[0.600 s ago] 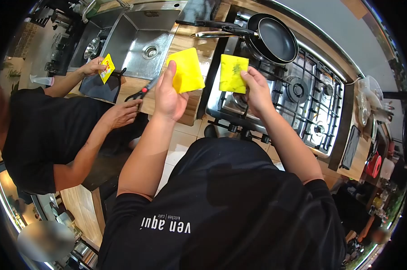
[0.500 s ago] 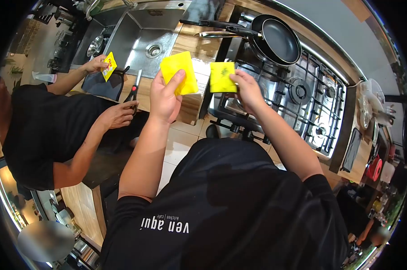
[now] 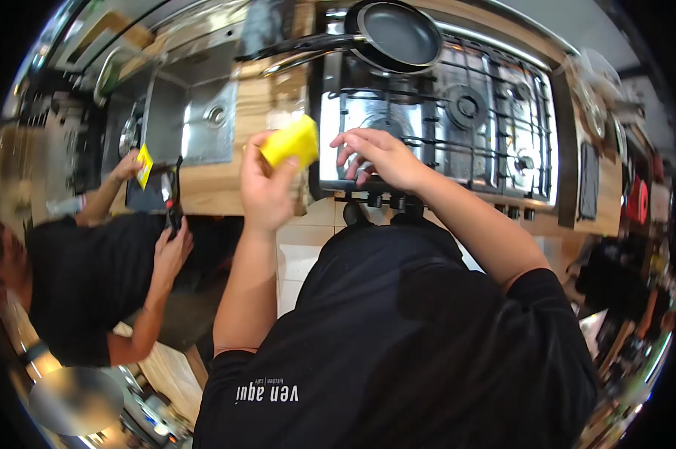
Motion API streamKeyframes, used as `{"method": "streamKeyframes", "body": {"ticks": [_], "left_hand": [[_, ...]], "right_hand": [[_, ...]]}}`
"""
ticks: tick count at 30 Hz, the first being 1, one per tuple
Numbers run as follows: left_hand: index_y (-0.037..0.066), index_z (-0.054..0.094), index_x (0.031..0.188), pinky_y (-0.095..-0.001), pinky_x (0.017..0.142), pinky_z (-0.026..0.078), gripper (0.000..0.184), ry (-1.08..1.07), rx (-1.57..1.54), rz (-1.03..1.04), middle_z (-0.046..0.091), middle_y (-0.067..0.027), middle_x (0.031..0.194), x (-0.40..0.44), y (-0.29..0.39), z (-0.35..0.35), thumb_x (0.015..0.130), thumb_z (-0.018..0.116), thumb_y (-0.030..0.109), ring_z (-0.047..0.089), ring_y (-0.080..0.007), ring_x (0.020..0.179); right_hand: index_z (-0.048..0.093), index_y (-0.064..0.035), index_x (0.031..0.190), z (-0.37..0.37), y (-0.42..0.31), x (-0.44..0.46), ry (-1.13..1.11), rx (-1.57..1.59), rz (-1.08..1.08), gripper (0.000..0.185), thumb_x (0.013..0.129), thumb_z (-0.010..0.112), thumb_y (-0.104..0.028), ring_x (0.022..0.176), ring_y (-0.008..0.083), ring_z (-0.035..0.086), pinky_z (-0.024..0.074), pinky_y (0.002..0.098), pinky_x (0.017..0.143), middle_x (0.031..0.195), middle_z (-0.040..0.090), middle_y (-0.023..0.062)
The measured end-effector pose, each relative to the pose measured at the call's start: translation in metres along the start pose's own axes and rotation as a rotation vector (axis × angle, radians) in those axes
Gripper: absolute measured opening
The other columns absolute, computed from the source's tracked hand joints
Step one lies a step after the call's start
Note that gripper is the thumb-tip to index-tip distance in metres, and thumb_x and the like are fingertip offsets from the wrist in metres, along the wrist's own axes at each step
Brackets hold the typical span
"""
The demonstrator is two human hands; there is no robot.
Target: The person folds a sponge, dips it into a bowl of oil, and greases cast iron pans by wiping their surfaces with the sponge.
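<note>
Gripped between thumb and fingers of my left hand is a yellow packet, blurred by motion; whether a second one lies stacked with it I cannot tell. My right hand hovers just to its right, over the front left of the gas stove, fingers apart and holding nothing. At the left, a co-worker holds a smaller yellow packet in one hand and scissors in the other.
Two stacked black frying pans rest on the stove's back left, handles reaching over the wooden counter. A steel sink lies left of it. The co-worker stands close on my left.
The yellow square that was in my right hand is gone from it, and that hand is now open. My left hand's packet has tilted. The view has shifted and turned.
</note>
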State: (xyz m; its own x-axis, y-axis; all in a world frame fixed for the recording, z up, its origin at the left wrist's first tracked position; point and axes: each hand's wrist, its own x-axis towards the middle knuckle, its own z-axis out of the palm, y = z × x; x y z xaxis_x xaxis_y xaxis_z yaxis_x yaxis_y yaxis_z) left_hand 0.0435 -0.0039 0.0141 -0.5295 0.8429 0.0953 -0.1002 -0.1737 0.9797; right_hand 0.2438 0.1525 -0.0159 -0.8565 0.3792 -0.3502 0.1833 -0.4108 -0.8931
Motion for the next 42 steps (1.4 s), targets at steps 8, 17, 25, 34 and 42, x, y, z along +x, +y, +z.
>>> {"method": "streamKeyframes", "body": {"ticks": [8, 17, 25, 34, 42], "left_hand": [[0.025, 0.083, 0.105, -0.0506, 0.121, 0.033, 0.047, -0.667, 0.535, 0.777, 0.046, -0.0217, 0.163, 0.037, 0.019, 0.172, 0.065, 0.077, 0.0, 0.044, -0.0442, 0.145], [0.004, 0.056, 0.149, -0.0308, 0.087, 0.057, 0.058, -1.312, 0.258, -0.09, 0.072, -0.01, 0.126, -0.05, 0.026, 0.423, 0.097, 0.08, 0.014, 0.07, -0.0147, 0.1], [0.003, 0.056, 0.127, -0.0305, 0.09, 0.056, 0.031, -1.205, -0.083, -0.353, 0.071, -0.006, 0.114, -0.219, -0.034, 0.648, 0.102, 0.073, 0.007, 0.069, -0.0151, 0.107], [0.001, 0.056, 0.132, -0.0304, 0.097, 0.057, 0.031, -2.05, -0.125, -0.575, 0.073, -0.0095, 0.12, -0.365, -0.071, 0.782, 0.104, 0.071, 0.004, 0.07, -0.0143, 0.11], [0.0, 0.072, 0.12, -0.0382, 0.107, 0.053, 0.023, -2.417, -0.209, -0.615, 0.062, -0.014, 0.143, -0.45, -0.103, 0.889, 0.098, 0.079, 0.002, 0.068, -0.0201, 0.121]], "right_hand": [[0.064, 0.0014, 0.136, -0.047, -0.037, -0.173, 0.432, 0.275, -0.424, 0.039, 0.105, 0.072, -0.021, 0.108, 0.0154, 0.073, 0.0585, 0.0318, 0.093, 0.121, 0.075, 0.0083], [0.072, 0.0014, 0.124, -0.133, 0.022, -0.416, 0.864, 0.081, -0.575, 0.029, 0.1, 0.076, -0.015, 0.093, 0.0081, 0.069, 0.0547, 0.0271, 0.086, 0.105, 0.077, 0.004], [0.061, -0.0045, 0.131, -0.154, 0.102, -0.617, 1.714, 0.232, -0.826, 0.035, 0.099, 0.075, -0.007, 0.103, 0.0108, 0.06, 0.0535, 0.0278, 0.09, 0.108, 0.059, 0.0002], [0.052, 0.001, 0.151, -0.11, 0.145, -0.716, 2.104, 0.473, -0.627, 0.054, 0.1, 0.068, 0.0, 0.136, 0.0286, 0.062, 0.0522, 0.0412, 0.115, 0.143, 0.061, 0.017], [0.059, 0.0005, 0.142, -0.129, 0.176, -0.771, 2.452, 0.596, -0.669, 0.042, 0.101, 0.068, -0.001, 0.122, 0.0201, 0.069, 0.0554, 0.0357, 0.107, 0.13, 0.071, 0.0134]]}}
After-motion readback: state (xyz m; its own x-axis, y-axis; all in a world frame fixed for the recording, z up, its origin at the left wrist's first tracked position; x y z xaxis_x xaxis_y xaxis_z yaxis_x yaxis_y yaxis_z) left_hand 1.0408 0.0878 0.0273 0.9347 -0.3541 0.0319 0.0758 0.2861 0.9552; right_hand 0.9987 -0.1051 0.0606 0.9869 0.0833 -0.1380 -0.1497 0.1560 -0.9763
